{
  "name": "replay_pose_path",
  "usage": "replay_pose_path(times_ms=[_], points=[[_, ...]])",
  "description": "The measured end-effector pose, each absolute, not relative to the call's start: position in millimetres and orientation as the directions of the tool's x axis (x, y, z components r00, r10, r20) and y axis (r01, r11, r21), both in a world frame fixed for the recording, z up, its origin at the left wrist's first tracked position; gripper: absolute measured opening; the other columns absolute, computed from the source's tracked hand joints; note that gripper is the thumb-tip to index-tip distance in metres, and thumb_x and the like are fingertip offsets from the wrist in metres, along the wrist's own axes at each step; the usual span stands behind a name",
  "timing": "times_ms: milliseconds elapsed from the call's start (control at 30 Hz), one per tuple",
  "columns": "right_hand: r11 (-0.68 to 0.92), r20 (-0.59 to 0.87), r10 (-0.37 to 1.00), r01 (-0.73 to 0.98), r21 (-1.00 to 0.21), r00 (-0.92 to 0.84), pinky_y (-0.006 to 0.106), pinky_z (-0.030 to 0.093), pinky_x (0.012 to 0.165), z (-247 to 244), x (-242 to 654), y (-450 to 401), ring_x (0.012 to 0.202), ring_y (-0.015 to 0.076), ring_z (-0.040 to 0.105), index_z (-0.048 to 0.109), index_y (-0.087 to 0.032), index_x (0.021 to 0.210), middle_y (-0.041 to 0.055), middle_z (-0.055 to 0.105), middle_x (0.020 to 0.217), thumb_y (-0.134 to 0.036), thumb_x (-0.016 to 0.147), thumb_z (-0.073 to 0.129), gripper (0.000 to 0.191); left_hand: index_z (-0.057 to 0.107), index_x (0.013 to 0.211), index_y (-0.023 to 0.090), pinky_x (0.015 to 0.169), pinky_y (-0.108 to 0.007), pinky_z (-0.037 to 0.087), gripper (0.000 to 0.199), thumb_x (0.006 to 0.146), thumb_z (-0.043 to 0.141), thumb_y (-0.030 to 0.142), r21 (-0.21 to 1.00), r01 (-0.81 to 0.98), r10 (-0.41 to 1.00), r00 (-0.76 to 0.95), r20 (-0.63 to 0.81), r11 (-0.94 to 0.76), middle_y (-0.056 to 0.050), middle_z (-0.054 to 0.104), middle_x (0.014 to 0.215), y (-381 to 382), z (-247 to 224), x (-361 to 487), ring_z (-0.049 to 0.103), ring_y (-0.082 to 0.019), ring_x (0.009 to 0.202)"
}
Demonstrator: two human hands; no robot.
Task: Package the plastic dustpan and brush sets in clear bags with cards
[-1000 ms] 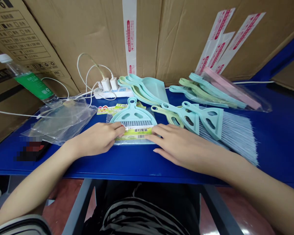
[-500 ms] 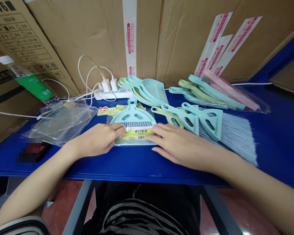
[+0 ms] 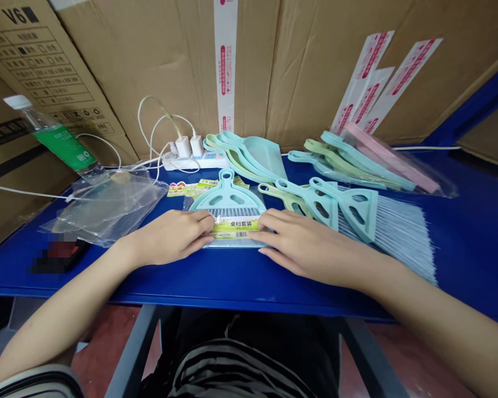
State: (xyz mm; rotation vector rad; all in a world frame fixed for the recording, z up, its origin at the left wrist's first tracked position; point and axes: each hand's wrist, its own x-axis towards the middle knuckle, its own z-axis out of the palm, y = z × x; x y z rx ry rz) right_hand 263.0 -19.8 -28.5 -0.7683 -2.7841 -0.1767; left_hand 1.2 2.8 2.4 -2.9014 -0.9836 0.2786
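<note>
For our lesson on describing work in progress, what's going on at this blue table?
A person has both bare hands, left and right, on a blue brush-and-dustpan set with a yellow-green label, lying flat in clear plastic. To its right lie loose brushes; behind are a stack of dustpans and some bagged pieces. Clear bags lie to the left.

The table (image 3: 240, 282) is deep blue; the bagged brush (image 3: 226, 198) is pale aqua, its label (image 3: 240, 225) yellow-green and white. One dustpan (image 3: 392, 157) is pink, the bottle label (image 3: 64, 146) green.
</note>
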Motion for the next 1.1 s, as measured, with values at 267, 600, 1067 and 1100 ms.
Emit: replay_pose_path(times_ms=[267,600,1067,1100], points=[[0.854,0.28,0.479,0.516,0.069,-0.832,0.039,0.051,0.081,-28.2,263.2,-20.4,0.092,0.0241,0.06,0.071,-0.014,0.103,0.0095,0.066,0.095,-0.017,0.094,0.052,0.021,0.05,0.088,0.018,0.064,-0.031,0.046,0.018,0.1,0.04,0.026,-0.109,0.584,0.594,0.795,-0.121,-0.804,-0.003,0.06,0.088,4.1,-0.5,-0.9,0.06,-0.017,0.068],[0.856,0.283,0.475,0.512,0.07,-0.833,0.039,0.051,0.08,-28.0,263.1,-19.4,0.091,0.0241,0.06,0.071,-0.013,0.103,0.0098,0.066,0.095,-0.017,0.094,0.052,0.021,0.05,0.087,0.019,0.063,-0.031,0.045,0.017,0.1,0.041,0.026,-0.105,0.585,0.594,0.797,-0.111,-0.804,-0.003,0.061,0.087,4.3,-0.3,-0.9,0.059,-0.016,0.067],[0.853,0.28,0.483,0.518,0.063,-0.83,0.04,0.052,0.082,-28.4,263.5,-20.4,0.092,0.0238,0.061,0.071,-0.014,0.104,0.0099,0.067,0.096,-0.018,0.095,0.05,0.023,0.049,0.086,0.019,0.064,-0.03,0.045,0.017,0.1,0.041,0.026,-0.091,0.592,0.598,0.792,-0.12,-0.801,-0.003,0.06,0.087,4.2,-0.9,-1.2,0.059,-0.016,0.068],[0.854,0.281,0.482,0.517,0.062,-0.83,0.04,0.052,0.082,-28.6,263.4,-20.1,0.092,0.0241,0.061,0.071,-0.014,0.104,0.01,0.067,0.097,-0.017,0.095,0.051,0.023,0.049,0.086,0.019,0.064,-0.03,0.045,0.017,0.1,0.041,0.026,-0.091,0.592,0.599,0.792,-0.12,-0.801,-0.002,0.06,0.087,4.1,-0.6,-1.1,0.059,-0.016,0.068]])
